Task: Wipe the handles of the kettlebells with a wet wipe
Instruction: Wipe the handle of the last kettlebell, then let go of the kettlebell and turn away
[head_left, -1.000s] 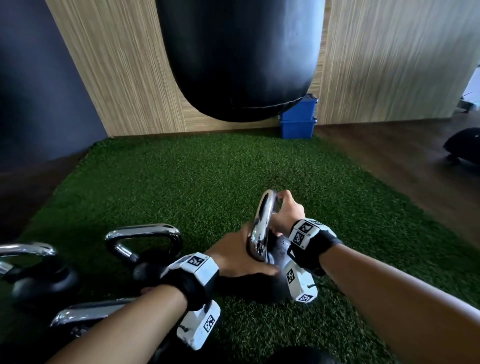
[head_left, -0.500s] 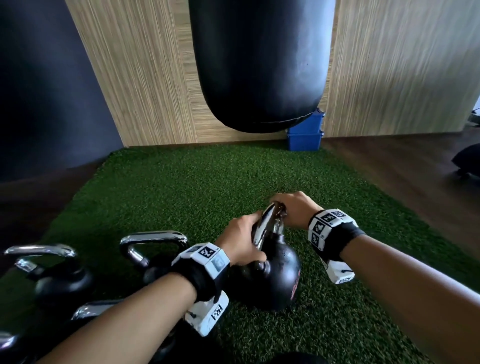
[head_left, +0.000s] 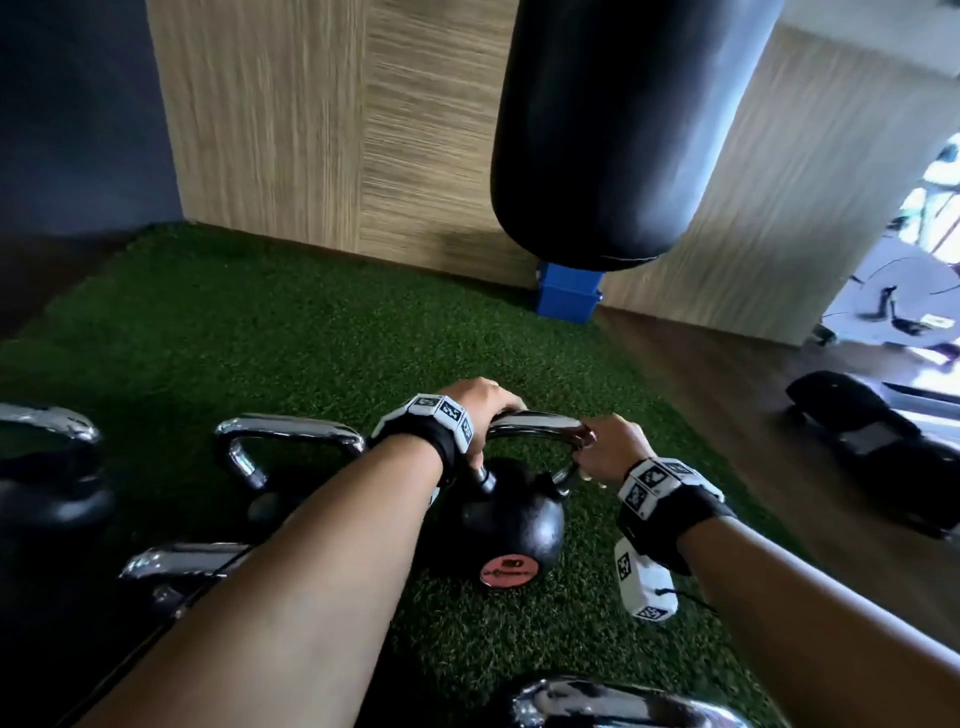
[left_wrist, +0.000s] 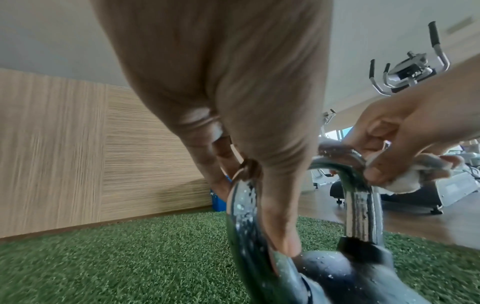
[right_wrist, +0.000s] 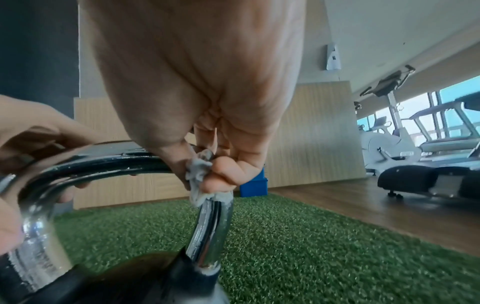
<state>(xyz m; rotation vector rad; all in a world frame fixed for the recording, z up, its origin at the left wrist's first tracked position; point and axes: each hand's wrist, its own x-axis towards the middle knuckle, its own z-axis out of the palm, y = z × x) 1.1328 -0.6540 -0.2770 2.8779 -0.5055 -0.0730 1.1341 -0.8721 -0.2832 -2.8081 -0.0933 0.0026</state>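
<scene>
A black kettlebell (head_left: 511, 525) with a chrome handle (head_left: 535, 422) stands upright on the green turf. My left hand (head_left: 480, 402) grips the left end of that handle, thumb down its left leg (left_wrist: 244, 205). My right hand (head_left: 605, 449) pinches a crumpled white wet wipe (right_wrist: 198, 174) against the handle's right bend (right_wrist: 210, 222); the wipe (left_wrist: 405, 181) also shows under the fingers in the left wrist view. Water droplets dot the chrome.
Other chrome-handled kettlebells stand at the left (head_left: 288, 441), far left (head_left: 47, 467), lower left (head_left: 182, 564) and bottom edge (head_left: 613, 704). A black punching bag (head_left: 618, 130) hangs ahead, a blue box (head_left: 569, 299) below it. Wood floor and gym machines (right_wrist: 405, 144) lie to the right.
The kettlebell has turned so its handle now lies crosswise to me. My left hand moved from the bell's side up onto the handle's left end; my right hand went to the right bend.
</scene>
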